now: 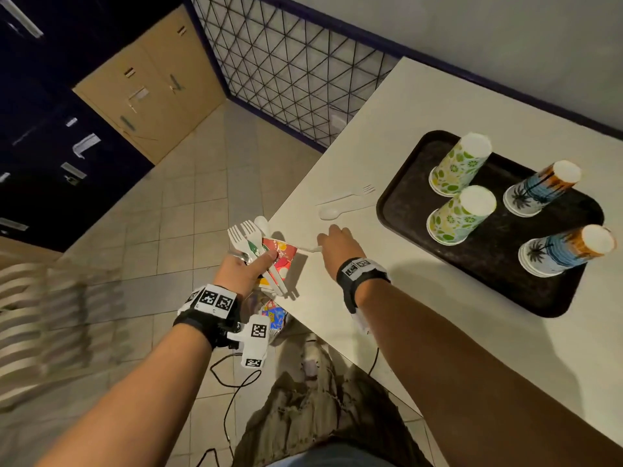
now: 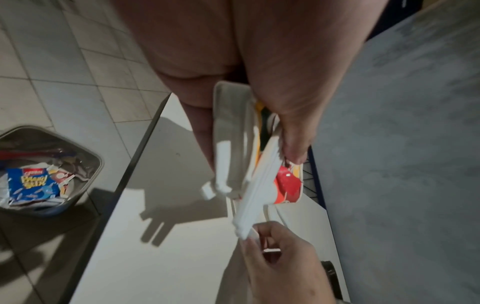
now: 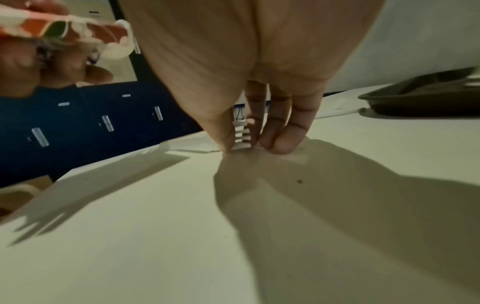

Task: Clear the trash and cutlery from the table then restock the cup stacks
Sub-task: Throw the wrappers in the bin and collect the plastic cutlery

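Gripping a red patterned paper cup [image 1: 281, 256] together with a bundle of white plastic forks and spoons [image 1: 251, 235], the left hand [image 1: 242, 269] sits at the centre of the head view, over the near corner of the white table [image 1: 438, 348]; its thumb and fingers are curled round the load. Just to its right, the right hand [image 1: 337, 242] reaches down to the tabletop, fingertips pinching a white plastic fork [image 3: 241, 134] that lies flat there; the right wrist view shows the tines between thumb and fingers [image 3: 288, 142]. Farther up the table, a loose fork [image 1: 350, 195] and a spoon [image 1: 332, 214] lie side by side, just left of a dark tray [image 1: 421, 230]. On the tray, at the right of the frame, stand four upside-down cup stacks: two with a lime print [image 1: 458, 166] and two with a palm-tree print [image 1: 539, 188]. In the lower left of the left wrist view, a grey bin [image 2: 85, 148] stands on the tiled floor beside the table, holding a blue wrapper [image 2: 32, 184] and torn paper.
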The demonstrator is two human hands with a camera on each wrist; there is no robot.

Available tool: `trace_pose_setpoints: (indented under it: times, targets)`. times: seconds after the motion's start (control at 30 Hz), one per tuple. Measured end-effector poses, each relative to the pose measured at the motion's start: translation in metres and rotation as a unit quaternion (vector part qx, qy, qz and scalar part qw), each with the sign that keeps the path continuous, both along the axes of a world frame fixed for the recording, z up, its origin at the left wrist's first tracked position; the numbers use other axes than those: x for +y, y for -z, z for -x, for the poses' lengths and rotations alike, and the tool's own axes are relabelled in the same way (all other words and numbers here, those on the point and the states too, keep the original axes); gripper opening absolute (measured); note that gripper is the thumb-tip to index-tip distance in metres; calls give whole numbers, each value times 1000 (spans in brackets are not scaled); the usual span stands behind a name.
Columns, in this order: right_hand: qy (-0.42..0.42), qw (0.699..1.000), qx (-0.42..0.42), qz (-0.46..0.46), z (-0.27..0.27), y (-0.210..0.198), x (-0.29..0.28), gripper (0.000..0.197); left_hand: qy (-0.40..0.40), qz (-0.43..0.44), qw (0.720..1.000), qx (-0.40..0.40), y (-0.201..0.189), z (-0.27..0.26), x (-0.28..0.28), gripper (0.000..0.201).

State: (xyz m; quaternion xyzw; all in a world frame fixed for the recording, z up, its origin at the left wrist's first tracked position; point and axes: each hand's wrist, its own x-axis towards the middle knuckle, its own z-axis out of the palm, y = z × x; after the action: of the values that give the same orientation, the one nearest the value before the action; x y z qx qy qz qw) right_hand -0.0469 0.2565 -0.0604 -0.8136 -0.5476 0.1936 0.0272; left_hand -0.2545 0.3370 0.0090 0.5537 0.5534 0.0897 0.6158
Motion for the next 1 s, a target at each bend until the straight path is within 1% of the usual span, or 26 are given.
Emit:
trace_pose_setpoints:
  times: [0.07,0.1,0.17,0.23,0.3,0.37,0.4,0.43,0.47,0.5,0.53,0.63,0.73,0.77,0.83,0.87,0.9,0.93,0.97,1.0]
  targets:
    - [4,1000,5,-16,-8,-8,-10,25,22,-21,1000,5,2,0,6,42]
    - [18,999,23,-26,-14,-15,-15,23,31,-31,999,8,3,-1,9,43]
    - [68,992,91,-63,-27,-33,-27,18,54,-57,997,9,-2,-8,12,37]
    - [109,973,160,-123,-41,-55,-38,14,74,-77,994,17,-7,-16,14,28]
    - [138,951,226,-157,-52,-79,-45,17,103,-85,990,36,-9,-26,14,25]
    - [161,929,302,-141,-57,-99,-43,29,141,-82,986,39,-11,-36,10,24]
    - [171,911,352,-130,-58,-106,-41,33,161,-77,983,38,-12,-41,8,28]
    - [179,890,400,-125,-57,-110,-38,32,176,-72,981,41,-11,-47,5,38]
    - [185,872,435,-125,-56,-111,-35,29,184,-63,980,49,-12,-52,1,54]
    - [192,863,449,-127,-55,-110,-33,28,183,-67,979,56,-10,-55,-1,69]
    - [201,862,447,-128,-54,-108,-31,28,181,-70,979,62,-9,-58,-4,75]
    - [222,871,417,-132,-49,-97,-27,34,197,-71,976,61,-3,-64,-11,74]
    - [228,873,409,-138,-36,-86,-23,38,214,-84,972,40,-7,-66,-19,80]
    - [232,874,400,-148,-32,-84,-21,39,220,-92,971,27,-7,-66,-22,77]
    - [245,862,411,-170,-27,-80,-16,34,219,-90,971,-11,-11,-67,-25,58]
    - [255,850,427,-174,-25,-79,-13,27,217,-81,973,-23,-13,-67,-25,56]
    - [264,839,443,-174,-23,-79,-12,20,206,-72,975,-34,-12,-66,-25,59]
    - [272,832,450,-176,-21,-78,-10,19,193,-60,979,-33,-12,-66,-23,62]
    - [275,835,442,-179,-19,-78,-8,21,183,-51,981,-33,-7,-66,-21,63]
    - [270,847,422,-180,-18,-77,-7,21,177,-51,982,-26,-8,-66,-19,61]
